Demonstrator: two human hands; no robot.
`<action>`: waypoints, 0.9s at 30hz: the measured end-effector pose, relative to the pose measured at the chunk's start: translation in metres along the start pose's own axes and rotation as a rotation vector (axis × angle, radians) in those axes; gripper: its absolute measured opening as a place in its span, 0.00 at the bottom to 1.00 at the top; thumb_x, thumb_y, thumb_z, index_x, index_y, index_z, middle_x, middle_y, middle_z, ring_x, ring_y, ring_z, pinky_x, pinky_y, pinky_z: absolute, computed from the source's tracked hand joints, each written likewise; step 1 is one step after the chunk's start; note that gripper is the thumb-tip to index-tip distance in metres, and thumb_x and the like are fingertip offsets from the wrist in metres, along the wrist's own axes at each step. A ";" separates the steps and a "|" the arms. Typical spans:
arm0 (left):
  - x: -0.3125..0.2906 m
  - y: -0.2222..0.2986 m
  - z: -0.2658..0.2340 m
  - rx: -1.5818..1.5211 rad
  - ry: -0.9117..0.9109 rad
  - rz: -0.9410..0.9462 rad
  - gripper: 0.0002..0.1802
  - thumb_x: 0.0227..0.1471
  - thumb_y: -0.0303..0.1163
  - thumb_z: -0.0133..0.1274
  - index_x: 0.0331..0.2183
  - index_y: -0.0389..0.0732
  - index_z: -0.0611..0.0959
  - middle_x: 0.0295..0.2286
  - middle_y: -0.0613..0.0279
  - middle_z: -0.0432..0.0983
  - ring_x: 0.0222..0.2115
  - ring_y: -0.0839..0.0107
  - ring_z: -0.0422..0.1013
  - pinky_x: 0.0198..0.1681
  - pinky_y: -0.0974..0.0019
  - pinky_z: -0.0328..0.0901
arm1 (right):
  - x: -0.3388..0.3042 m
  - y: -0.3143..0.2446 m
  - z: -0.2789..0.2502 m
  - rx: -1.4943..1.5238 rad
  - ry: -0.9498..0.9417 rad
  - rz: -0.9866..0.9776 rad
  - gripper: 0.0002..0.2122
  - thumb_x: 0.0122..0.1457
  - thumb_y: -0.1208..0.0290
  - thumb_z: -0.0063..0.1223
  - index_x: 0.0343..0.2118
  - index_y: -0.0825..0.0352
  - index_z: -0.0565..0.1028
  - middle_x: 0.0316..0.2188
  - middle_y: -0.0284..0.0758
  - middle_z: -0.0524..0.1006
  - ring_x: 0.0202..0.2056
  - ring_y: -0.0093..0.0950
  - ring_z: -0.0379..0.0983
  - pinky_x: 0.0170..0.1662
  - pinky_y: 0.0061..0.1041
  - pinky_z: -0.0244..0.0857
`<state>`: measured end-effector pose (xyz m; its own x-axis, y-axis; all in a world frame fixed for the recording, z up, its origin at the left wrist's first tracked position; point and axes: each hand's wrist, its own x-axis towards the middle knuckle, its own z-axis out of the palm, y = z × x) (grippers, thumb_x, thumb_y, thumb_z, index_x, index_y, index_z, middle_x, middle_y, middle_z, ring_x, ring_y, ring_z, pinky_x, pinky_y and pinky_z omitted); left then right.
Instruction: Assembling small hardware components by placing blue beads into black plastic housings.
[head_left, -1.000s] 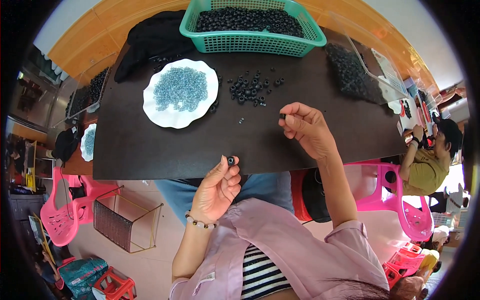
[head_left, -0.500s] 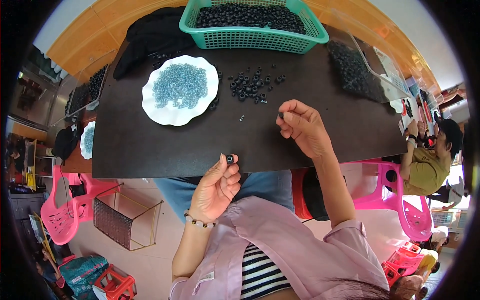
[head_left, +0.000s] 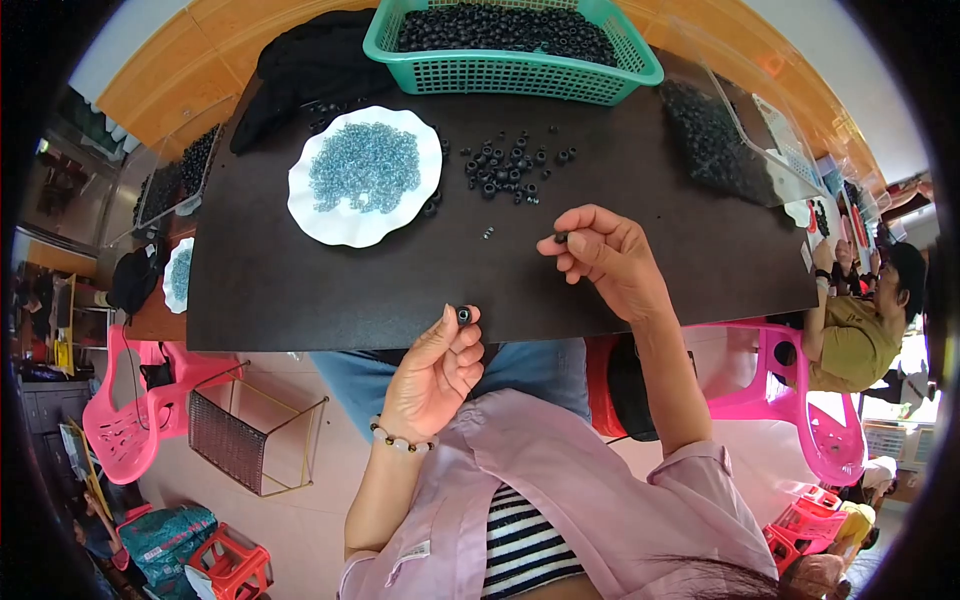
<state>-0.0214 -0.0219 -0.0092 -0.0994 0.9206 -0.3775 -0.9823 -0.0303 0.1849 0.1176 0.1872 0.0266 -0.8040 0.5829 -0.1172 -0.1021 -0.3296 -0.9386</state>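
Between thumb and index finger, my left hand (head_left: 432, 360) pinches a black bead (head_left: 463, 315) at the table's near edge, its hole facing up. My right hand (head_left: 615, 262), to the right and farther in over the table, is closed on a small black bead (head_left: 562, 238) between its fingertips. A pair of tiny clear pieces (head_left: 488, 233) lies on the tabletop left of that hand. Beyond them is a loose cluster of black beads (head_left: 505, 168). Farther left stands a white wavy-edged plate (head_left: 345, 236) heaped with small clear bluish pieces (head_left: 365, 168).
A green plastic basket (head_left: 510, 78) full of black beads stands at the back of the dark table (head_left: 300, 305). Black cloth (head_left: 300, 75) lies back left, and a clear bin (head_left: 735, 150) of black pieces is at right. Another person (head_left: 858, 325) sits far right near a pink chair (head_left: 770, 385).
My right hand's fingertips have shifted slightly, with a finger now reaching farther left past the small bead. My left hand keeps its bead in nearly the same place.
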 end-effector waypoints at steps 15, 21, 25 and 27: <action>0.002 -0.013 0.018 0.137 0.033 0.053 0.15 0.60 0.42 0.51 0.40 0.40 0.79 0.27 0.73 0.72 0.25 0.83 0.63 0.27 0.80 0.60 | -0.020 0.013 0.024 -0.149 -0.017 -0.204 0.05 0.54 0.73 0.61 0.32 0.68 0.78 0.36 0.38 0.78 0.34 0.20 0.72 0.39 0.18 0.66; 0.004 -0.018 0.016 0.081 -0.017 0.018 0.16 0.60 0.43 0.48 0.40 0.40 0.79 0.30 0.70 0.73 0.27 0.79 0.63 0.29 0.76 0.61 | -0.033 0.017 0.042 -0.082 -0.037 -0.224 0.06 0.50 0.78 0.65 0.31 0.69 0.79 0.36 0.37 0.75 0.36 0.21 0.72 0.40 0.19 0.66; 0.003 -0.020 0.016 0.080 -0.023 0.022 0.15 0.60 0.42 0.49 0.39 0.40 0.79 0.30 0.70 0.74 0.28 0.79 0.64 0.29 0.76 0.61 | -0.035 0.021 0.046 -0.100 -0.059 -0.247 0.06 0.50 0.81 0.64 0.32 0.70 0.79 0.36 0.37 0.75 0.36 0.22 0.73 0.41 0.20 0.70; 0.002 -0.019 0.017 0.089 -0.016 0.033 0.14 0.60 0.42 0.49 0.38 0.40 0.79 0.30 0.71 0.74 0.28 0.79 0.64 0.29 0.76 0.62 | -0.035 0.023 0.047 -0.088 -0.070 -0.246 0.06 0.50 0.81 0.63 0.32 0.70 0.79 0.36 0.37 0.75 0.36 0.23 0.74 0.41 0.21 0.71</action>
<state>0.0001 -0.0129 0.0013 -0.1287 0.9258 -0.3554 -0.9604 -0.0271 0.2773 0.1157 0.1239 0.0245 -0.8004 0.5835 0.1374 -0.2505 -0.1174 -0.9610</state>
